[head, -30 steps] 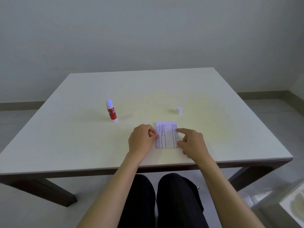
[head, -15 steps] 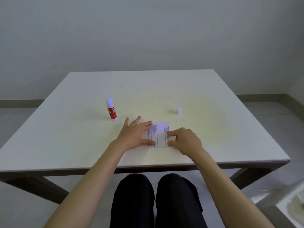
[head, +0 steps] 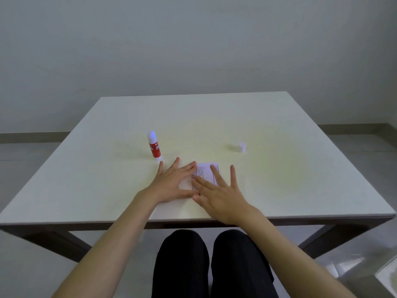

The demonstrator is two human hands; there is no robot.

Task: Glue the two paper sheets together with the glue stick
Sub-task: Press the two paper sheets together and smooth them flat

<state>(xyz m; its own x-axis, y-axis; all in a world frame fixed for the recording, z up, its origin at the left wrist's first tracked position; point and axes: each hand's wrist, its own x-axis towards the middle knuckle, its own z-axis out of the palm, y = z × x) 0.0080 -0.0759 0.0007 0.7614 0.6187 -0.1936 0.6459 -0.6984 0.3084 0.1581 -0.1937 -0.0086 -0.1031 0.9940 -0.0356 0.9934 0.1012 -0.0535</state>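
Note:
A small printed paper sheet [head: 206,172] lies flat on the white table [head: 279,179] near its front edge. Both hands cover most of it, and I cannot tell the two sheets apart. My left hand [head: 171,183] lies flat on the sheet's left part with its fingers spread. My right hand [head: 219,194] rests palm down on the right part, fingers apart too. The red glue stick [head: 154,146] stands upright and uncapped, just beyond my left hand. Its white cap [head: 241,147] sits apart at the right.
The table's front edge [head: 193,220] runs just below my wrists. My black-clad knees [head: 212,263] are under it. A grey wall rises behind the table, and floor shows at both sides.
Both hands went from pinching the sheet's side edges to lying flat and spread on top of it. The sheet shifted slightly left. Glue stick and cap stayed put.

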